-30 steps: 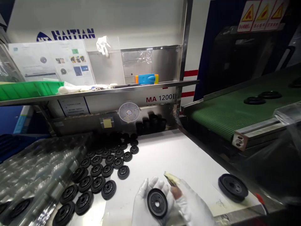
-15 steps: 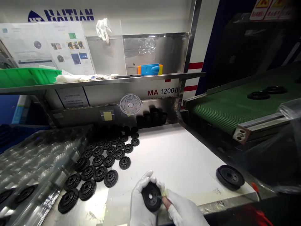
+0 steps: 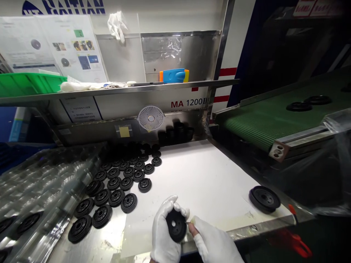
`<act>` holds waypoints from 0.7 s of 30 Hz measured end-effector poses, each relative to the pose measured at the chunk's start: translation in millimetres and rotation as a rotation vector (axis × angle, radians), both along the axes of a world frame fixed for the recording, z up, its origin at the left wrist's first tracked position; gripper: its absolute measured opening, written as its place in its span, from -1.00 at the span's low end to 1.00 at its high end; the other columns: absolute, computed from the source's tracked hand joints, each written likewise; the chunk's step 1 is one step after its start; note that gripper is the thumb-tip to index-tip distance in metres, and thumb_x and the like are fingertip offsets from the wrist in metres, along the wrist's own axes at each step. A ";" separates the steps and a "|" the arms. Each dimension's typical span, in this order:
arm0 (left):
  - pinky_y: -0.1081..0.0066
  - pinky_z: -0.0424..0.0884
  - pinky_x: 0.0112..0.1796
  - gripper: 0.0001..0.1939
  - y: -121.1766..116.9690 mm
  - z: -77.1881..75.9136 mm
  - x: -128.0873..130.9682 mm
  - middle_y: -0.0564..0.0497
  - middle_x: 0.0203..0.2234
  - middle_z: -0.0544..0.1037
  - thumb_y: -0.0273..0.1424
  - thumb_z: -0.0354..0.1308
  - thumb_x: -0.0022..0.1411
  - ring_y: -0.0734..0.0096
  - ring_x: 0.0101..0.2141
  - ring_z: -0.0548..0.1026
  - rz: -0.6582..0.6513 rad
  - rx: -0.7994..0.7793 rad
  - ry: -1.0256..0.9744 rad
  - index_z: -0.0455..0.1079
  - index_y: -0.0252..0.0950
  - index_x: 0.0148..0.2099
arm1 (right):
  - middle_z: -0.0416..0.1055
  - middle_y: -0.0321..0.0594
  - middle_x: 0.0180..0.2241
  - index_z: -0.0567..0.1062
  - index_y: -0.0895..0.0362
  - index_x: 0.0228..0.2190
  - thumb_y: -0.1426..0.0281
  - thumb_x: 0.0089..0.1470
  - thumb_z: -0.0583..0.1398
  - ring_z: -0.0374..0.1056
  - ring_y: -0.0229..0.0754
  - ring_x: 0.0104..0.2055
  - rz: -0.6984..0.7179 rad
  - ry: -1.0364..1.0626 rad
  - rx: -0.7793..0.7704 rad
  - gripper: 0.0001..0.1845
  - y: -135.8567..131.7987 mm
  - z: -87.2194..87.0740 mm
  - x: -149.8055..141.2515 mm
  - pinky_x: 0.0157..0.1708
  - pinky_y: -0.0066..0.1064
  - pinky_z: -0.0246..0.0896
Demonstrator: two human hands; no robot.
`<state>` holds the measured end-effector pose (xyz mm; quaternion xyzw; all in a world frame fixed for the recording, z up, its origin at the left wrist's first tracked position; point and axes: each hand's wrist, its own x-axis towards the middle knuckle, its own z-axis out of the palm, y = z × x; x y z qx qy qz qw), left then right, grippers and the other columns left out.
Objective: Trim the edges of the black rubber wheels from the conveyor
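Head view: left of the grip, black ribbed wheels (image 3: pixel 116 197) crowd the counter (image 3: pixel 109 239); the left hand's grip (image 3: pixel 166 229) closes around a black disc (image 3: pixel 176 225), tilted; just right of that grip, the right hand (image 3: pixel 212 237) pinches something thin at the disc's edge; farther right, a larger wheel (image 3: pixel 264 199) lies near the counter's edge.

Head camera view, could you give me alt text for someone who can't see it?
A white-gloved left hand holds a black disc while the gloved right hand is close to its edge, near a white sheet. More black discs cluster at left; a green conveyor belt is at right.
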<state>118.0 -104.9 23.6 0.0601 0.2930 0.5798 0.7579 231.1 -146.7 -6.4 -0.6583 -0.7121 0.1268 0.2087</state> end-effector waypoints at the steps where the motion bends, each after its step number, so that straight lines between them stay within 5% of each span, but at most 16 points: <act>1: 0.37 0.30 -0.43 -0.92 0.2 -0.8 0.6 0.07 -0.64 0.33 -0.48 0.11 0.03 0.41 -0.55 0.35 0.004 0.004 0.006 0.34 -0.34 -0.34 | 0.42 -0.30 -0.48 0.33 0.01 -0.43 0.23 0.16 -0.23 0.36 -0.17 -0.45 -0.013 0.004 -0.011 -0.59 -1.3 -2.2 -1.1 -0.51 -0.42 0.08; 6: 0.33 0.32 -0.36 -0.89 3.2 -2.8 2.6 0.07 -0.63 0.34 -0.51 0.12 0.02 0.45 -0.55 0.34 0.047 0.039 0.014 0.36 -0.37 -0.32 | 0.39 -0.33 -0.57 0.27 0.00 -0.53 0.20 0.12 -0.21 0.33 -0.14 -0.53 -0.025 -0.030 -0.092 -0.62 -7.4 -3.8 -7.1 -0.58 -0.40 -0.02; 16: 0.36 0.35 -0.34 -0.89 4.6 -3.3 4.6 0.07 -0.61 0.36 -0.50 0.14 0.03 0.48 -0.53 0.34 0.075 0.065 -0.018 0.36 -0.35 -0.30 | 0.41 -0.35 -0.59 0.31 0.01 -0.50 0.25 0.17 -0.20 0.35 -0.19 -0.56 -0.059 -0.095 0.044 -0.61 -10.6 -5.8 -12.1 -0.60 -0.41 -0.06; 21: 0.35 0.36 -0.23 -0.77 6.9 -1.9 7.4 0.03 -0.50 0.43 -0.48 0.14 0.03 0.44 -0.42 0.42 0.135 0.048 0.009 0.34 -0.34 -0.19 | 0.42 -0.33 -0.54 0.34 0.00 -0.47 0.24 0.15 -0.18 0.36 -0.20 -0.53 -0.020 0.037 0.022 -0.64 -9.8 -9.2 -21.7 -0.59 -0.44 -0.02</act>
